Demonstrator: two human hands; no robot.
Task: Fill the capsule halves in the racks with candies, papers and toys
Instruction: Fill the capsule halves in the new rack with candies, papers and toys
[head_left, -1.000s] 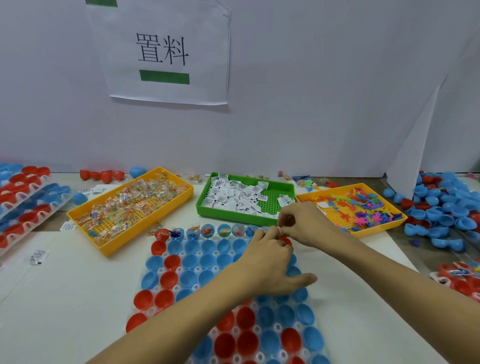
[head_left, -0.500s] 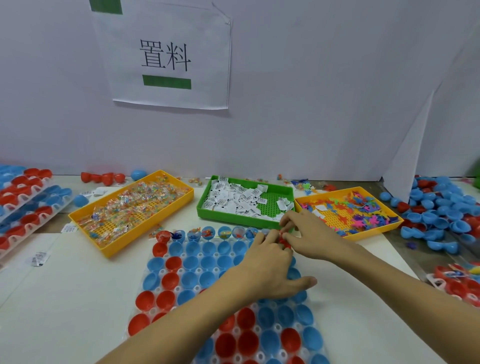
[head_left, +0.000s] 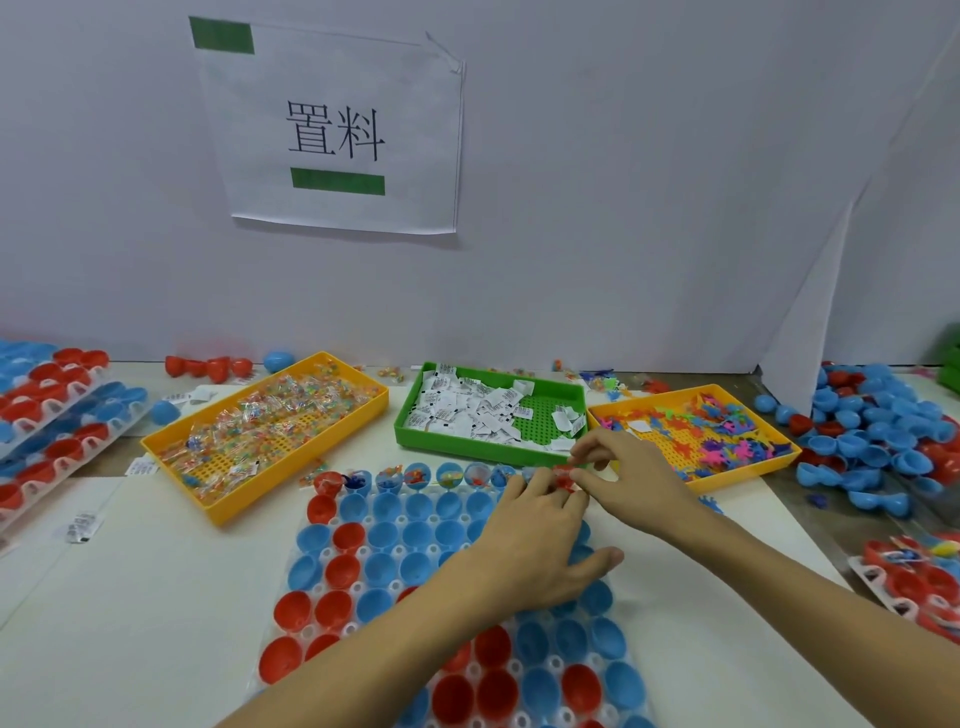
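At the far right end of the clear plastic rack's top row, the red plastic capsule half sits directly under both hands, the right hand pinching something small above it, the left hand resting open-fingered on its near side.

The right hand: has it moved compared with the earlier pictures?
Yes, slightly. The right hand has dropped from the green tray front edge toward the rack, nearer the left hand.
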